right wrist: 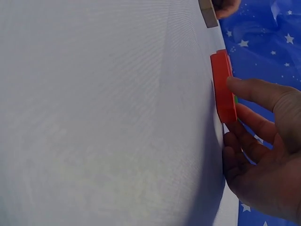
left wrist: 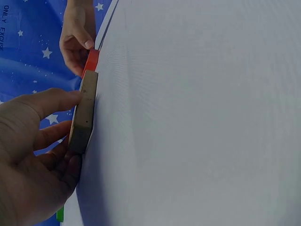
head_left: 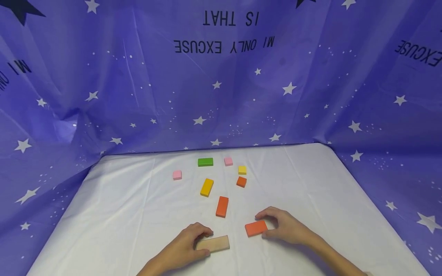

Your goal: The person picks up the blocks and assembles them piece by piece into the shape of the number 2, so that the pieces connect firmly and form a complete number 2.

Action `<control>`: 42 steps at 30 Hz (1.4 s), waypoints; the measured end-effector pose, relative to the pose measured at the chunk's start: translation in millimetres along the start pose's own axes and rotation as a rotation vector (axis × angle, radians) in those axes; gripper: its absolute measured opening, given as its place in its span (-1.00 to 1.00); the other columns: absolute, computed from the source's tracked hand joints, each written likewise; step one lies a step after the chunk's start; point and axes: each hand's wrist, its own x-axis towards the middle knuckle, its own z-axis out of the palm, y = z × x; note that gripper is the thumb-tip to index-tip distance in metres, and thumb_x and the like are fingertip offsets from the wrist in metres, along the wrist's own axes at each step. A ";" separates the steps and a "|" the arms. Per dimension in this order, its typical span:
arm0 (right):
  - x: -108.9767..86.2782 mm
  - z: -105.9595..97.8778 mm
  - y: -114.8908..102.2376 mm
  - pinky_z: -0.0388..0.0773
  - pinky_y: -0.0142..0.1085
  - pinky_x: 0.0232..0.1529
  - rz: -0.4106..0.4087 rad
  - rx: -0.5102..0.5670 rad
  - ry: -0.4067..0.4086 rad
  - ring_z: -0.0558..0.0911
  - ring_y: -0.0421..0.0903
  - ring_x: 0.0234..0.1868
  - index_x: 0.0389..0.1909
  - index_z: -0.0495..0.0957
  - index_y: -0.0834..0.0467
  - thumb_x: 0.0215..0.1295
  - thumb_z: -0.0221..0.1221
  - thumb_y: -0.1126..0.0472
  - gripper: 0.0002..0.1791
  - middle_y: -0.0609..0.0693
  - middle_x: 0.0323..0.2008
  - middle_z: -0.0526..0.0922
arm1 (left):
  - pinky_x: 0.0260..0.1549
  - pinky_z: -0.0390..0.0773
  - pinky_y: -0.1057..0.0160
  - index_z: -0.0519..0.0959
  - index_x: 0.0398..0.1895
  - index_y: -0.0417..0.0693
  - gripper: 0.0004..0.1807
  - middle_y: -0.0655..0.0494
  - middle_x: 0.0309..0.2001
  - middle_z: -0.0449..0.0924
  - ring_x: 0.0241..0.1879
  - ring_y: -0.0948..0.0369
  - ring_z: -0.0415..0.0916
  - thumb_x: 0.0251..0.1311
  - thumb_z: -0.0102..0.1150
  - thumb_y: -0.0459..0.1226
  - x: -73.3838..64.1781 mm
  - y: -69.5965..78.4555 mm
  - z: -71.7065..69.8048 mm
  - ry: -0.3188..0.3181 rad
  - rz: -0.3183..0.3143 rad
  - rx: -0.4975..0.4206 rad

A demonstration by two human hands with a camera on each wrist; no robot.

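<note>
In the head view my left hand point(head_left: 186, 245) holds a plain wooden block point(head_left: 217, 243) at its left end, thumb on the near side and fingers curled round the far side. My right hand point(head_left: 286, 227) has its thumb and fingers round the right end of an orange-red block point(head_left: 256, 228). The left wrist view shows the thumb against the edge of the wooden block point(left wrist: 85, 108). From the right wrist the thumb touches the red block point(right wrist: 223, 89); some fingertips are hidden behind it. A gap separates the two blocks on the white cloth.
Beyond the hands lie another orange-red block point(head_left: 222, 207), a yellow block point(head_left: 206, 187) and a green block point(head_left: 205, 162). Small cubes are scattered there: orange point(head_left: 241, 182), yellow point(head_left: 242, 170), pink point(head_left: 228, 161) and pink point(head_left: 177, 175). A starry purple curtain point(head_left: 241, 107) surrounds the white table point(head_left: 114, 214).
</note>
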 end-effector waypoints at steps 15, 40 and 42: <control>3.3 1.8 -2.6 0.42 -0.22 0.20 0.013 -0.068 -0.014 0.51 -0.21 0.04 -0.05 0.66 -0.12 0.12 0.45 0.14 -0.65 -0.33 -0.09 0.61 | -0.22 0.55 0.38 0.65 -0.07 0.05 -0.68 0.42 -0.20 0.51 -0.24 0.44 0.45 0.08 0.45 -0.29 7.3 0.6 1.4 -0.055 -0.031 -0.055; 3.7 0.2 -2.6 0.41 -0.15 0.23 0.021 -0.086 -0.027 0.50 -0.19 0.07 -0.03 0.65 -0.15 0.16 0.43 0.09 -0.67 -0.36 -0.07 0.60 | -0.18 0.55 0.33 0.67 -0.07 -0.04 -0.69 0.31 -0.18 0.57 -0.21 0.37 0.47 0.08 0.42 -0.39 37.0 2.7 -1.8 0.028 0.045 0.077; 3.7 0.4 -2.5 0.40 -0.13 0.24 0.027 -0.092 -0.027 0.50 -0.18 0.08 -0.03 0.65 -0.16 0.16 0.43 0.09 -0.67 -0.36 -0.07 0.60 | -0.18 0.54 0.33 0.68 -0.07 -0.03 -0.68 0.31 -0.18 0.56 -0.21 0.37 0.46 0.08 0.42 -0.39 38.1 1.9 -1.2 0.028 0.034 0.078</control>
